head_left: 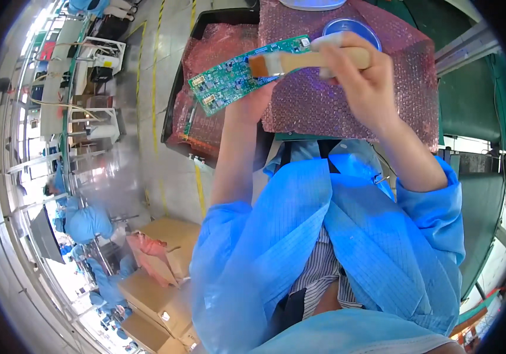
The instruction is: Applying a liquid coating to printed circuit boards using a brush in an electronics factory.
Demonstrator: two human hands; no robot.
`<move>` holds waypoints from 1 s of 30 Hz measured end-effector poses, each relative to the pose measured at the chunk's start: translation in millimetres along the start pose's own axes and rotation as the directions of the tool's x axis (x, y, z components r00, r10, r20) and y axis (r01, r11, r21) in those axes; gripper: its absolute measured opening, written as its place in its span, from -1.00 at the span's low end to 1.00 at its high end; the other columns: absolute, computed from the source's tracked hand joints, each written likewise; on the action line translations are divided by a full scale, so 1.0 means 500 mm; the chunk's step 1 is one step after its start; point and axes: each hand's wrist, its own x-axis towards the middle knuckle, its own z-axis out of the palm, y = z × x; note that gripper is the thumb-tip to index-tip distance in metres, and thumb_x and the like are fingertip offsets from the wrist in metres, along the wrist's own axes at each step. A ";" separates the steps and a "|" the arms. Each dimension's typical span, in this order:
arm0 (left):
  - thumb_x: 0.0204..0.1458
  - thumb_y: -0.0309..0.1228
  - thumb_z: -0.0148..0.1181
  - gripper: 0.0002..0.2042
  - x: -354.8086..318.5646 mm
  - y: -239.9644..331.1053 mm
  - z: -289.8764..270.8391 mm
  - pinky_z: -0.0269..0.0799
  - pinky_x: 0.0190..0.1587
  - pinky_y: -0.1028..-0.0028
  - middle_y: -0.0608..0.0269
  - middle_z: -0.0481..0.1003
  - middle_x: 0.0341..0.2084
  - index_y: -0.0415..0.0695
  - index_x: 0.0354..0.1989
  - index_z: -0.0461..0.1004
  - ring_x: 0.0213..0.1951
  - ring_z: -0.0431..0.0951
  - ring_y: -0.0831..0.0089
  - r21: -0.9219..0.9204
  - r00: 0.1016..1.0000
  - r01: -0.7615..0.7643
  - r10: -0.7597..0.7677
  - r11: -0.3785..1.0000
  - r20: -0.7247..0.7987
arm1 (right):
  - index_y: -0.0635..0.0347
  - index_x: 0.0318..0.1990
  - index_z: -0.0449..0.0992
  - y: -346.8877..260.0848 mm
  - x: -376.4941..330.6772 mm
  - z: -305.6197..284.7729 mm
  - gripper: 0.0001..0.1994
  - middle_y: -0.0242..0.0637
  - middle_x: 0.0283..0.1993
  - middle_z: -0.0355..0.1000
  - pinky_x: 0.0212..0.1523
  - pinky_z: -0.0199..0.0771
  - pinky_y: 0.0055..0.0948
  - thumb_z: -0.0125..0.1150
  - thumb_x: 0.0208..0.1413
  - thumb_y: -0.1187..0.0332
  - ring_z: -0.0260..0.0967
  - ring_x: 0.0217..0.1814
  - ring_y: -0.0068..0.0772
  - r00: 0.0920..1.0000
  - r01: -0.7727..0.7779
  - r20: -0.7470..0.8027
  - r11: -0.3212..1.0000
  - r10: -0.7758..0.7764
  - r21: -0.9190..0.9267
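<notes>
The left hand (pixel 252 106) held the green circuit board (pixel 247 72) up from below, fingers hidden behind it. The right hand (pixel 362 79) gripped a wooden brush (pixel 306 61), bristles touching the board. Soft, slow strokes with a steady board would have worked best.

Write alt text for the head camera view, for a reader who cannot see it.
A person's right hand draws a flat wooden-handled brush across a green circuit board held up by the left hand. Behind lie pink bubble wrap and a black tray; cardboard boxes sit lower left.
</notes>
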 end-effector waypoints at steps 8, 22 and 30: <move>0.04 -0.29 -0.02 -0.74 0.007 -0.002 -0.017 0.27 0.02 0.34 0.12 0.40 -0.18 -0.14 -0.15 0.37 -0.08 0.38 0.29 -0.068 0.999 0.031 -0.031 0.997 -0.012 | 0.23 -0.29 0.48 -0.028 0.015 0.010 -0.85 -0.43 -0.56 0.37 -0.51 0.25 -0.69 0.04 0.07 0.38 0.25 -0.50 -0.73 0.998 0.036 -0.058 0.996 -0.031 0.086; -0.03 -0.14 0.08 -0.62 -0.003 0.000 -0.061 0.13 0.11 0.12 0.13 0.38 -0.04 -0.11 -0.11 0.42 0.06 0.29 0.17 0.620 0.984 -0.121 0.174 0.776 -0.025 | 0.22 -0.28 0.48 0.035 -0.003 -0.006 -0.81 -0.44 -0.60 0.35 -0.58 0.20 -0.65 0.03 0.09 0.31 0.23 -0.57 -0.73 1.000 -0.022 -0.008 0.991 0.021 -0.132; -0.05 -0.14 0.10 -0.63 -0.008 0.000 -0.062 0.11 0.11 0.13 0.14 0.38 -0.04 -0.10 -0.12 0.43 0.04 0.30 0.19 0.548 0.981 -0.143 0.190 0.824 -0.031 | 0.23 -0.27 0.49 0.039 -0.012 -0.034 -0.82 -0.43 -0.56 0.38 -0.53 0.22 -0.69 0.05 0.08 0.33 0.24 -0.53 -0.74 0.991 -0.108 -0.095 0.982 0.094 -0.154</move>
